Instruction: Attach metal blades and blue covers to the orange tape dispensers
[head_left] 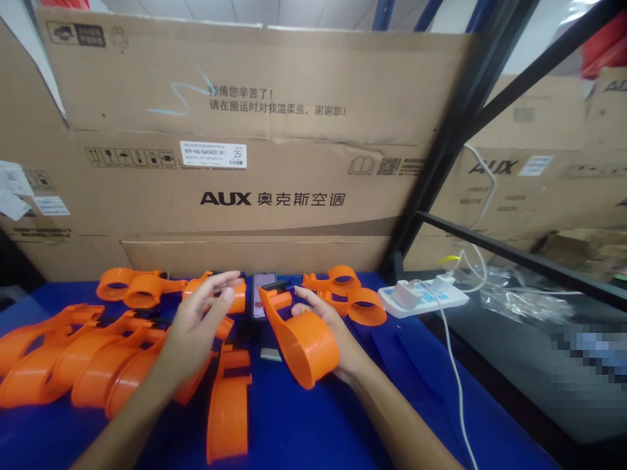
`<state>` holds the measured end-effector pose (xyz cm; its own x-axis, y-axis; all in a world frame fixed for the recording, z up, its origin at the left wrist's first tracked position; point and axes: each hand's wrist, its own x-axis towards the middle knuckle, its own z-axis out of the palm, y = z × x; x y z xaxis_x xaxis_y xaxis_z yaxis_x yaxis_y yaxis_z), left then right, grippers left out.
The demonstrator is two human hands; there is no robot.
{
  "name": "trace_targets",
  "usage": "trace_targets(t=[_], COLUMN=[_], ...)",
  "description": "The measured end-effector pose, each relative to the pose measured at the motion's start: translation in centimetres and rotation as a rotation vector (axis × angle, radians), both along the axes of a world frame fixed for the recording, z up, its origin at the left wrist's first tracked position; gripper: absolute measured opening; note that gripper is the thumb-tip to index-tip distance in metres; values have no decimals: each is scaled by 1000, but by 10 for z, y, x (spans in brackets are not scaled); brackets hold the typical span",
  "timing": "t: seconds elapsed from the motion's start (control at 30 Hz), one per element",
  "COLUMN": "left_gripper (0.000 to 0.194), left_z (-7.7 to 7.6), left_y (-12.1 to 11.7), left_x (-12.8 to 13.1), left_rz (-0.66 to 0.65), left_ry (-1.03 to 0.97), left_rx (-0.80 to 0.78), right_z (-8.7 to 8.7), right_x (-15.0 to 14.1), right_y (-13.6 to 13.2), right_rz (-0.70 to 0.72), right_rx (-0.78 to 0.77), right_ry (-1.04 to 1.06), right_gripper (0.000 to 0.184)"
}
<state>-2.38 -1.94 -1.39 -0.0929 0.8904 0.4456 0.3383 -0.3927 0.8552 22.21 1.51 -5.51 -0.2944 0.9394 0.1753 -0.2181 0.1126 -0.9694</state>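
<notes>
Near edge: blue work surface [304, 431], with a lone orange ring holder [228, 418] lying just left of centre. To its left, a row of similar ring holders [105, 372] overlaps along the surface, partly hidden by the worker's left forearm.

Middle: left hand [193, 329] open and raised, fingers pointing far and right; contact with the pieces behind it cannot be made out from here. Right hand [337, 329], well apart from it, closed about the held ring holder [308, 349], ring toward the near side, stem toward the far left, fingers near a dark fitting at the stem end. A small pale strip [271, 354] lies between the hands.

Far: a phone [265, 279] with its screen lit; more ring holders at far left [144, 290] and far right [366, 307]; a white power strip [448, 299] at right; a large AUX carton [269, 222] behind.

Progress, as judged: one piece is in hand and unfinished; many others lie out of hand, though which groups are done and which remain cannot be told.
</notes>
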Motion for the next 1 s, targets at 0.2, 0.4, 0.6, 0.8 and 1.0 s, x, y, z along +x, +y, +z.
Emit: trace_targets(t=[0.2, 0.4, 0.6, 0.8, 1.0], left_gripper=[60, 41, 45, 60, 60], left_z=[-26, -68, -63, -45, -46], left_y=[-42, -69, -77, -95, -107], left_x=[-51, -59, -65, -82, -92], left_rz=[313, 278, 353, 496, 547], left_ry=[939, 1134, 1009, 879, 796], left_rx=[107, 214, 313, 484, 498], right_z=[5, 6, 17, 22, -2], right_x=[-2, -3, 1, 10, 5], right_y=[-5, -4, -8, -24, -55], right_rz=[16, 23, 106, 135, 134], right_rx=[-86, -115, -55, 83, -24], right_ry=[4, 23, -133, -385, -361], right_gripper=[53, 50, 47, 28, 22])
